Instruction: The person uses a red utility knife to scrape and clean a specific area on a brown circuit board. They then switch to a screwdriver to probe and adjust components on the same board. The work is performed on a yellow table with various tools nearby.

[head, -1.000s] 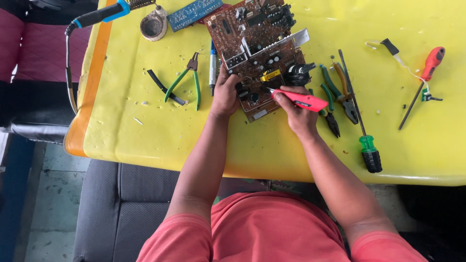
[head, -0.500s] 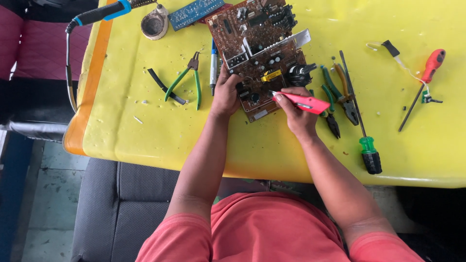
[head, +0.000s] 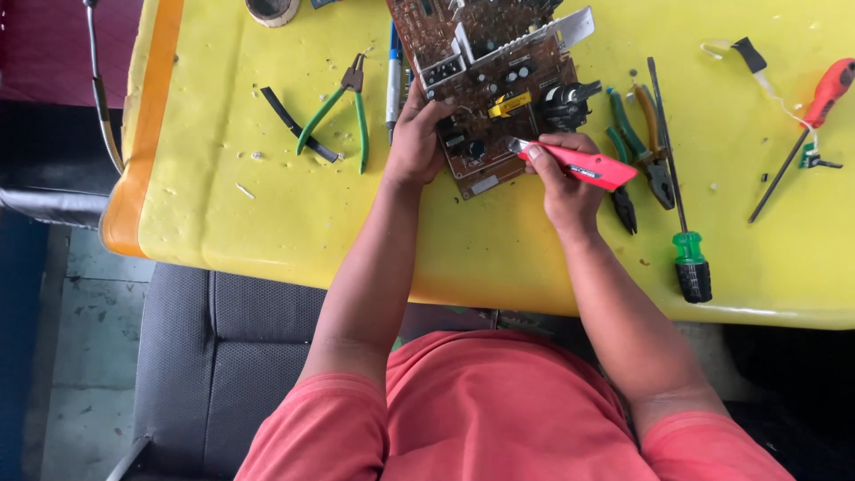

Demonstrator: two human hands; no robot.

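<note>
Closer now: right hand (head: 563, 183), red cutter (head: 577, 164) on circuit board (head: 485, 80)

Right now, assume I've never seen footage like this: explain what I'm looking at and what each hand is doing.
This is one view from a camera worn on a person's head, looking down at their own bare hands over a yellow table. The left hand steadies a brown circuit board. The right hand holds a red utility knife with its tip at the board. Around them lie green-handled pliers, a green-handled screwdriver and a red-handled screwdriver.
</note>
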